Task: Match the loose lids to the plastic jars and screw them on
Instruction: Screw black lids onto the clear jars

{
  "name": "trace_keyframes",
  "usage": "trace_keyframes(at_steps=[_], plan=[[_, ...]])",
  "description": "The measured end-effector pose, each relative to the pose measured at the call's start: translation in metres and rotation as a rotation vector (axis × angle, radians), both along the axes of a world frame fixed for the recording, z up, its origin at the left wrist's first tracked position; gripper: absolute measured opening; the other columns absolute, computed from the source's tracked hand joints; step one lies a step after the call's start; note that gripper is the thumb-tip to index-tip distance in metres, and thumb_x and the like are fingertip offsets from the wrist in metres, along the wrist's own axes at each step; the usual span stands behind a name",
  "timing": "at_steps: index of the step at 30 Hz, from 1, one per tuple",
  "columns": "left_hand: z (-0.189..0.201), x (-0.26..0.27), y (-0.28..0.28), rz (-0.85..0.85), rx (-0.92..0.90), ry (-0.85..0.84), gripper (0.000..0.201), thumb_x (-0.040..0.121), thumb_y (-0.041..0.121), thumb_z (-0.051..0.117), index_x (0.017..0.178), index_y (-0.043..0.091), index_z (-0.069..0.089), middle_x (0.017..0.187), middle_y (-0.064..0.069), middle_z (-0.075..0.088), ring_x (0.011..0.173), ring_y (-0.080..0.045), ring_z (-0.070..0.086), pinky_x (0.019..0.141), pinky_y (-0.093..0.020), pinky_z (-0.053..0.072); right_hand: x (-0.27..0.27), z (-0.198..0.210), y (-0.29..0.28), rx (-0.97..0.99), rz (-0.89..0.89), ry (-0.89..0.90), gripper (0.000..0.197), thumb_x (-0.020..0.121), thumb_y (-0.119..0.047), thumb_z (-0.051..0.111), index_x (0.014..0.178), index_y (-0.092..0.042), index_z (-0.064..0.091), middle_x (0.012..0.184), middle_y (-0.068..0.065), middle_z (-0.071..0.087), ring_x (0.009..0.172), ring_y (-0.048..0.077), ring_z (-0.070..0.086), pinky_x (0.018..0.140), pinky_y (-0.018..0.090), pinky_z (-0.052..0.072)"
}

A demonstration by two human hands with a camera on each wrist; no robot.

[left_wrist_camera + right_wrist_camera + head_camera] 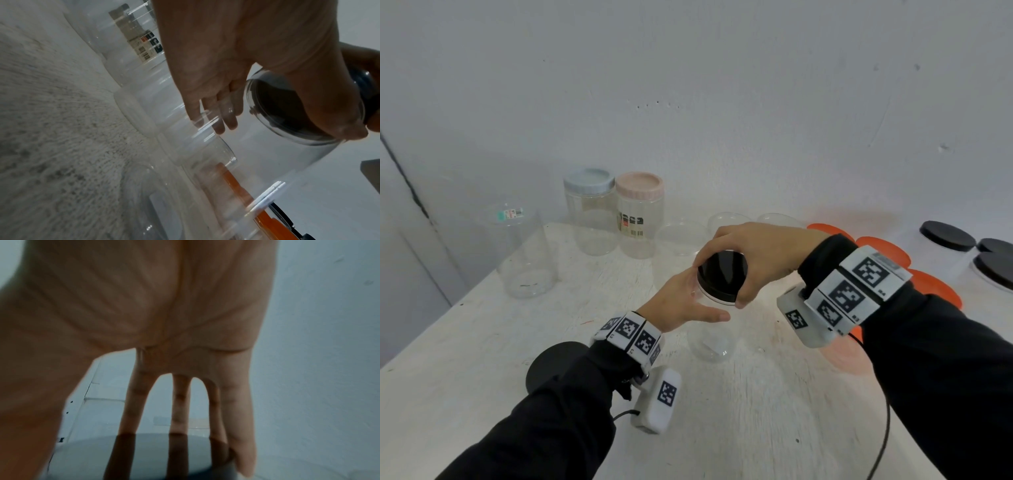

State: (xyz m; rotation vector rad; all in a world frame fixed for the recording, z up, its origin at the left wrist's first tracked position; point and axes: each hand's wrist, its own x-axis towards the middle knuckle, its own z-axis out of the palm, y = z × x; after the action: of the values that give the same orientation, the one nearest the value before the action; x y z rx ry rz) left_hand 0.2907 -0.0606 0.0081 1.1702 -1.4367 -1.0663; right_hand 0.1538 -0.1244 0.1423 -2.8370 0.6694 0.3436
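Black lid point(722, 275) gripped rim-wise by right hand point(753, 253), left hand point(674, 301) steadying jar point(710, 339).

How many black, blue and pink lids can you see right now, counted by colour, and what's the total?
Black lids: 5 (one held by the right hand on the clear jar, a loose one at the front left, three at the far right)
Blue lid: 1
Pink lid: 1
Total: 7
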Motion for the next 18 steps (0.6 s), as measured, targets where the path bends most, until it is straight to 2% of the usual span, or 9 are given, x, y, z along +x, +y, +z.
trace_keyframes(at_steps=[3,5,8,11,12,14,16,18], plan=[[0.0,-0.002,0.001,0.007,-0.014,0.023,0.07,0.063,0.008,0.082,0.119,0.031,0.048,0.122,0.011,0.06,0.117,0.0,0.052,0.093,-0.013,0.042,0.002,-0.002,0.003,-0.073,-0.042,-0.004,0.068,0.064,-0.045,0.078,0.123,-0.041,0.046,0.112,-0.007,0.049,0.103,0.013,0.046,0.086,0.028,0.045],[0.001,-0.003,0.002,0.01,-0.018,0.029,0.072,0.058,0.019,0.084,0.12,0.03,0.049,0.121,0.011,0.061,0.117,-0.002,0.053,0.094,-0.014,0.042,0.003,-0.004,0.005,-0.129,-0.077,-0.013,0.067,0.064,-0.053,0.076,0.122,-0.038,0.047,0.107,-0.006,0.05,0.098,0.014,0.047,0.079,0.027,0.045],[0.002,-0.004,0.003,0.02,-0.016,0.012,0.072,0.055,0.029,0.082,0.119,0.03,0.05,0.118,0.011,0.063,0.114,-0.002,0.055,0.09,-0.014,0.044,0.005,-0.013,0.01,-0.207,-0.156,-0.063,0.067,0.066,-0.063,0.069,0.118,-0.025,0.052,0.094,-0.003,0.052,0.089,0.016,0.052,0.068,0.024,0.045],[0.004,-0.003,0.004,0.026,-0.015,-0.042,0.068,0.057,0.026,0.082,0.117,0.033,0.05,0.113,0.015,0.063,0.109,0.002,0.056,0.085,-0.01,0.043,0.008,-0.017,0.015,-0.274,-0.218,-0.103,0.071,0.067,-0.07,0.063,0.11,-0.015,0.055,0.085,-0.002,0.052,0.079,0.017,0.055,0.06,0.023,0.043],[0.004,-0.003,0.004,0.027,-0.014,-0.061,0.067,0.059,0.024,0.082,0.117,0.035,0.05,0.113,0.016,0.063,0.108,0.004,0.056,0.083,-0.008,0.043,0.008,-0.015,0.014,-0.282,-0.215,-0.073,0.073,0.067,-0.072,0.062,0.111,-0.015,0.055,0.088,-0.001,0.054,0.081,0.017,0.056,0.062,0.024,0.044],[0.004,0.0,0.002,0.024,-0.01,-0.08,0.067,0.062,0.02,0.081,0.118,0.037,0.048,0.115,0.016,0.061,0.109,0.008,0.054,0.084,-0.007,0.042,0.008,-0.006,0.011,-0.195,-0.165,0.054,0.075,0.07,-0.067,0.064,0.127,-0.022,0.047,0.109,-0.001,0.053,0.097,0.017,0.054,0.077,0.028,0.048],[0.003,0.002,0.0,0.017,-0.005,-0.086,0.071,0.064,0.015,0.083,0.12,0.036,0.046,0.118,0.016,0.059,0.112,0.009,0.052,0.086,-0.007,0.041,0.007,0.004,0.008,-0.033,-0.066,0.161,0.078,0.072,-0.047,0.074,0.138,-0.035,0.034,0.129,-0.005,0.038,0.114,0.016,0.043,0.093,0.033,0.046],[0.002,0.002,-0.001,0.011,-0.005,-0.099,0.072,0.067,0.011,0.082,0.124,0.032,0.043,0.119,0.017,0.056,0.111,0.013,0.049,0.086,-0.005,0.039,0.008,0.007,0.006,-0.012,0.001,0.182,0.077,0.07,-0.032,0.078,0.134,-0.041,0.036,0.127,-0.005,0.037,0.114,0.017,0.042,0.092,0.034,0.047]])
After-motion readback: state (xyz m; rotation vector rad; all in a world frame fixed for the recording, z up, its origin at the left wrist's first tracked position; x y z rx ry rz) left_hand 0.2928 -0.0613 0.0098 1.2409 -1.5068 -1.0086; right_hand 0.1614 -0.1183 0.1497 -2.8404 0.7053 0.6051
